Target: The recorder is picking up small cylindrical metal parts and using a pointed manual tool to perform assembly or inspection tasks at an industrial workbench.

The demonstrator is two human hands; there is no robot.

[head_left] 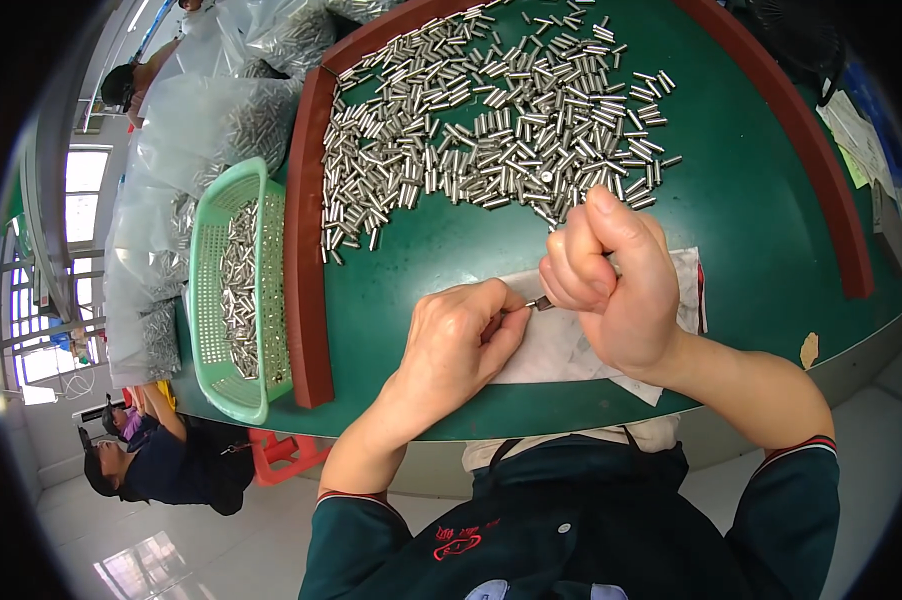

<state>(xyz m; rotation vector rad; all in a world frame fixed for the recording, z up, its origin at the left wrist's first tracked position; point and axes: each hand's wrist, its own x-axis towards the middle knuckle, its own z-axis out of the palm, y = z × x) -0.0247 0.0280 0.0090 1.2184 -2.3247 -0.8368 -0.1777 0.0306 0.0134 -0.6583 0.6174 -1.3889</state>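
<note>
My left hand [456, 335] is pinched closed near the front of the green table, with a small metal pin [531, 305] between thumb and fingertips. My right hand [621, 280] is closed in a fist just to the right, its thumb on top. A short dark metal tip [544, 302] shows between the two hands, close to the pin; the fist hides the rest of what it grips. Beneath both hands lies a smudged white cloth [531, 365]. Beyond them, a large spread of loose silvery metal pins [491, 140] covers the far table.
Dark red raised rails border the table at left [309, 250] and right [821, 130]. Outside the left rail stands a green perforated basket [206, 300] of pins, beside clear plastic bags [151, 200] of parts. Other people [171, 450] sit at far left. A tan scrap [809, 350] lies right.
</note>
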